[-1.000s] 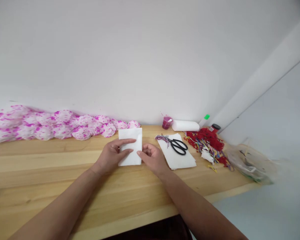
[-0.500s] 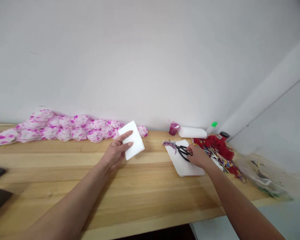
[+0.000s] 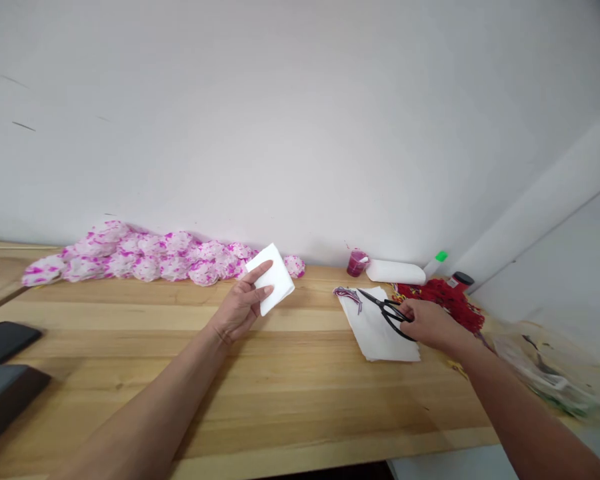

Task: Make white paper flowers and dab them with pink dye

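A folded white paper square (image 3: 276,283) is pinched between the thumb and fingers of my left hand (image 3: 243,303), held above the table. My right hand (image 3: 425,323) grips black scissors (image 3: 391,313) by one handle loop, with the blades pointing left. Beneath the scissors lies a stack of white paper sheets (image 3: 380,340). A small bundle of purple and white yarn (image 3: 347,295) rests on the stack's upper left corner, just left of the blade tips.
Pink-speckled white paper puffs (image 3: 145,257) line the wall at left. Behind the sheets stand a cup of magenta liquid (image 3: 357,263), a white roll (image 3: 396,271) and a black-lidded jar (image 3: 461,280). Red yarn (image 3: 445,297) and a clear plastic bag (image 3: 555,373) lie right; a phone (image 3: 7,340) lies left.
My right hand has lifted the scissors off the sheets and away from the yarn bundle. The view has shifted slightly left; my left hand still holds the folded paper.
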`<state>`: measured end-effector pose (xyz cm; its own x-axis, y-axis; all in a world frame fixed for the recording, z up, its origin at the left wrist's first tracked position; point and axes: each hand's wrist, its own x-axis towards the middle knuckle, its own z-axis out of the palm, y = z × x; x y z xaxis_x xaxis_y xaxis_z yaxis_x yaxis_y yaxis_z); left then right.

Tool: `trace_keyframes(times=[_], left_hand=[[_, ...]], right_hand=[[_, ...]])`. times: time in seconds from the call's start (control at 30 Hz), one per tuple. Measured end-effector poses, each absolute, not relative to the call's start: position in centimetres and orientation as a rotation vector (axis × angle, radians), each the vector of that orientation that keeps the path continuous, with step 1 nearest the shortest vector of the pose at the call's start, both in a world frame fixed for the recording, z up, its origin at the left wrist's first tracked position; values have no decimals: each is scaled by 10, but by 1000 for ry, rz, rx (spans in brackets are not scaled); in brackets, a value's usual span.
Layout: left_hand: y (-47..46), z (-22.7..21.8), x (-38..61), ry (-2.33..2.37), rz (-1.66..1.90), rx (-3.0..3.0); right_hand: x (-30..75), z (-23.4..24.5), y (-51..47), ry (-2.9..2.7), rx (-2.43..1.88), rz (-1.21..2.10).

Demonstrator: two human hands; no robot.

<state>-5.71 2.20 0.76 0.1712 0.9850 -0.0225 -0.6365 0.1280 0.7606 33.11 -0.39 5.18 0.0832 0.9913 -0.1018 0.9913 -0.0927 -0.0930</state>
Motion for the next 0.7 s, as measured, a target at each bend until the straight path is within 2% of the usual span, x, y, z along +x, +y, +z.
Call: trace_keyframes(times=[0.13,0.2,0.23,0.3,0.37,0.43,0.6,0.7], left_hand=[[21,6,-56,628,1284,716],[21,6,-56,631,1282,719],[21,6,-56,630,1278,724],[21,5,-57,624,1266,739],[21,4,-57,621,1260,751],[22,3,-58,618,1257,753],[21,5,-58,616,1262,744],[20,7,-56,636,1273,736]], right_hand=[[339,62,-16,2080,2375,-242],[335,63,-24,2103,2458,-499],[330,63,-29,2124,2515,-780],[311,59,-41,2046,2552,-1592],[283,51,-56,1871,2413,-2278],[248,41,-71,1743,2178,-2662],[177,30,-101,1979,1568,-2950],[158,31,-109,1938,1308,-3003]])
